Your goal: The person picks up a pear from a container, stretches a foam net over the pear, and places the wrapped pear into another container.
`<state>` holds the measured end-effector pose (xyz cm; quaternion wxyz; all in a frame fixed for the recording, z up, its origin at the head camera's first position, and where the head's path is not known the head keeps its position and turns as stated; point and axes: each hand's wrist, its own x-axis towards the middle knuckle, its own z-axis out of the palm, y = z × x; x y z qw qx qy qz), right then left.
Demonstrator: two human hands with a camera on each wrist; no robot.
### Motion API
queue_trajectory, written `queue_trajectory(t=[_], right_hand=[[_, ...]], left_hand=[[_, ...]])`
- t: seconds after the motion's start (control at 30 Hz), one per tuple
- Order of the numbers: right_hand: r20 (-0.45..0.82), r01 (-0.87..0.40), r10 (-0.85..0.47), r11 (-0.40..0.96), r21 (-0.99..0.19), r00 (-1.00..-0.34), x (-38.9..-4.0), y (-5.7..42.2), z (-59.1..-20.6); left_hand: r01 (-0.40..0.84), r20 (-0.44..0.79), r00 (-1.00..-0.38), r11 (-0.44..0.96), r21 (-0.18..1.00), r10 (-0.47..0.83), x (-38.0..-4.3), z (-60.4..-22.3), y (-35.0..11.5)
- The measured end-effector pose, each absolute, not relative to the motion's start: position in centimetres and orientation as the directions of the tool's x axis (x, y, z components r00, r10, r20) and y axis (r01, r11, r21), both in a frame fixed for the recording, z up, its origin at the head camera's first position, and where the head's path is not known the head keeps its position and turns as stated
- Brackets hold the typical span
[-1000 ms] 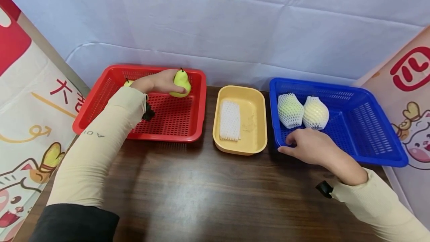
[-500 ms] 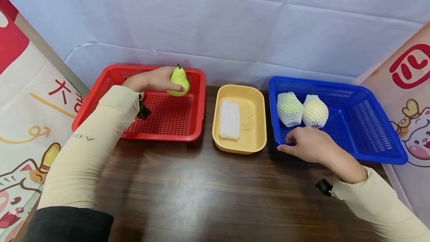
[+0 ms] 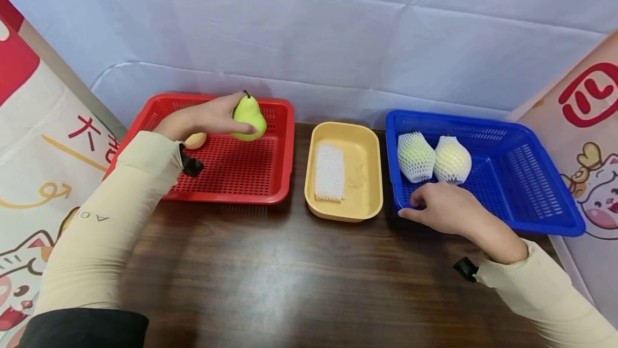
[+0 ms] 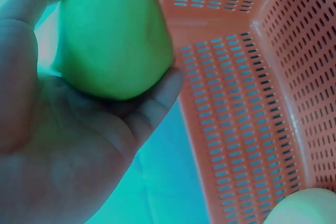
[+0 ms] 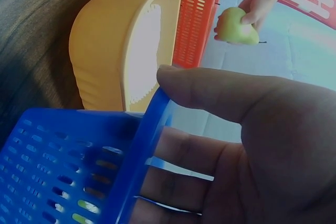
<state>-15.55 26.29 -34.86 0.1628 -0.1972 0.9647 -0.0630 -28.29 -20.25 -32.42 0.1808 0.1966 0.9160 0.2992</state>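
Note:
My left hand (image 3: 212,116) holds a yellow-green pear (image 3: 252,117) above the red basket (image 3: 246,174), its stem pointing up in the head view. In the left wrist view, thumb and fingers wrap the pear (image 4: 115,35). A second, yellowish fruit (image 3: 195,140) lies in the red basket, partly hidden behind my wrist. On the right, my right hand (image 3: 446,206) grips the near left corner of the blue basket (image 3: 507,190). Its thumb presses the rim from one side and its fingers lie on the other. Two pears in white foam nets (image 3: 416,158) sit inside that basket.
Between the baskets stands a yellow tub (image 3: 362,200) with a flat white foam net (image 3: 330,172) on its left side. A brown wooden table (image 3: 289,283) extends in front. White cloth (image 3: 309,42) hangs behind, and printed panels flank both sides.
My left hand has moved left with the pear, uncovering more of the yellowish fruit in the red basket. My right hand stays at the blue basket's corner.

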Motion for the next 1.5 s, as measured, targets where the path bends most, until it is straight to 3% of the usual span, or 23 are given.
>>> queue_trajectory(t=[0.83, 1.13, 1.33, 1.5], right_hand=[[-0.292, -0.360, -0.408, 0.910, -0.205, -0.865, -15.4, 26.2, -34.8], [-0.291, -0.361, -0.410, 0.909, -0.210, -0.864, -15.5, 26.1, -34.6], [-0.291, -0.360, -0.411, 0.908, -0.212, -0.864, -15.6, 26.2, -34.7], [-0.294, -0.358, -0.411, 0.908, -0.218, -0.863, -15.6, 26.1, -34.7]], left_hand=[[0.438, -0.055, -0.816, 0.678, 0.591, 0.575, -22.7, -29.3, -20.7], [0.546, -0.006, -0.723, 0.577, 0.607, 0.690, -18.4, -28.0, -18.6], [0.580, 0.033, -0.715, 0.566, 0.586, 0.698, -16.4, -27.8, -16.7], [0.604, 0.037, -0.671, 0.517, 0.607, 0.741, -14.6, -28.4, -15.0]])
